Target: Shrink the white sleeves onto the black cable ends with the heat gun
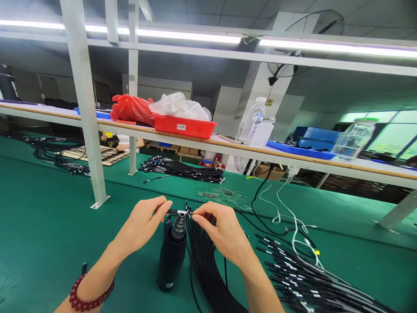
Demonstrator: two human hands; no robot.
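Note:
A black heat gun [172,258] stands upright on the green bench, its metal nozzle pointing up. Just over the nozzle, a thin black cable with a white sleeve [181,212] is stretched level between my hands. My left hand [140,224] pinches the cable on the left of the nozzle, and my right hand [224,230] pinches it on the right. Behind and beside the gun, a thick bundle of black cables [206,261] curves down toward the near edge; its upper ends are partly hidden by my right hand.
More cables with white labels [293,269] lie at right, and another bundle [182,168] lies under the shelf. White cords [295,217] trail over the green bench [130,278]. A red bin [184,126] sits on the shelf. Another person's hand [122,147] shows at back left.

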